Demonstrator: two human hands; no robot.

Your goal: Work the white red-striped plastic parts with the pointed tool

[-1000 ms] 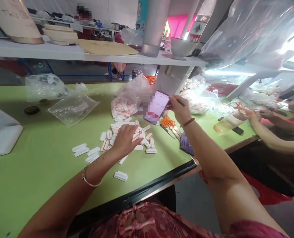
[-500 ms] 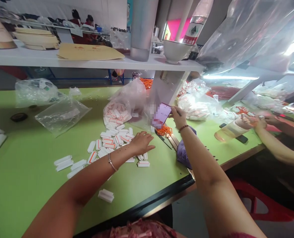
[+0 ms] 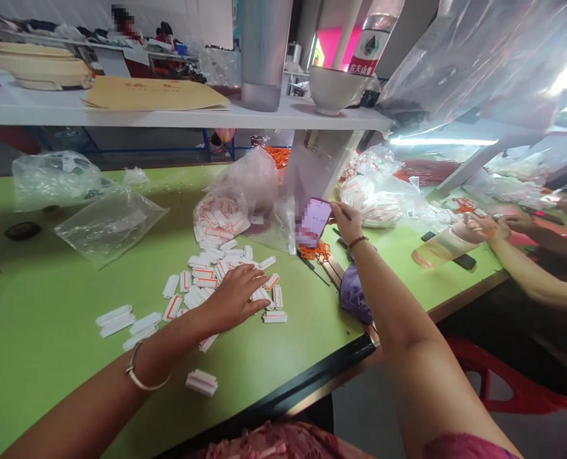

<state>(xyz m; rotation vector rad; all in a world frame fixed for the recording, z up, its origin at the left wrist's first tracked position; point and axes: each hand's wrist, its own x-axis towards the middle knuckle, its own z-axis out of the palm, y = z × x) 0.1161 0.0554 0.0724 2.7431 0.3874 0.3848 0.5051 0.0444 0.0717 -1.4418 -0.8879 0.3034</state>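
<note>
My left hand (image 3: pixel 234 296) lies with fingers spread on a pile of small white plastic pieces with orange stripes (image 3: pixel 207 275) on the green table (image 3: pixel 49 306). My right hand (image 3: pixel 346 220) is farther off, fingers closed around a thin dark stick and touching the edge of a purple phone (image 3: pixel 313 218) that leans upright against a shelf post. A small heap of orange clips (image 3: pixel 316 252) lies just below the phone. A purple cloth (image 3: pixel 353 294) sits under my right forearm.
An open clear bag of the same white pieces (image 3: pixel 226 213) stands behind the pile. Empty plastic bags (image 3: pixel 106 223) lie at left. A white shelf (image 3: pixel 169 115) above holds an envelope, bowl and bottles. Another person's hands (image 3: pixel 484 224) work at right beside a bottle (image 3: pixel 439 247).
My left hand drew back leftward onto the pile of white pieces. The right hand stayed at the phone; the view shifted slightly.
</note>
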